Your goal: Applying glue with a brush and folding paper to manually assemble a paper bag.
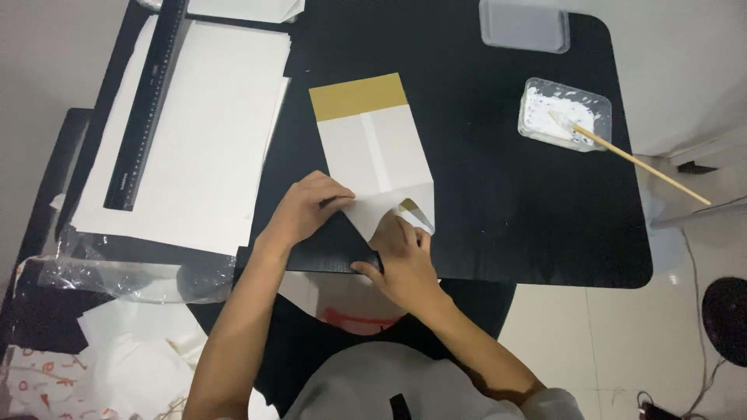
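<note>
At the far left, below the edge of my black bench, crumpled clear plastic wrap and loose white scraps lie in a heap over a patterned sheet. Above them a stack of large white paper sheets rests on the bench's left part, and a long black ruler lies slanted along that stack.

My left hand lies flat, fingers pressed together and bent, their tips holding down the left corner of the white paper bag. The bag lies flat in the middle of the bench, its mustard-gold band at the far end and its near end folded into a point. My right hand presses on that folded point, fingers close together on the paper, thumb along the bench's near edge; neither hand lifts anything.

Further right the dark surface is bare. Near the far right corner stands a clear plastic tub with white paste, and a wooden stick leans in it, pointing out past the bench edge. A clear lid lies at the far edge. Pale floor shows on the right, with a dark round object at the lower right.
</note>
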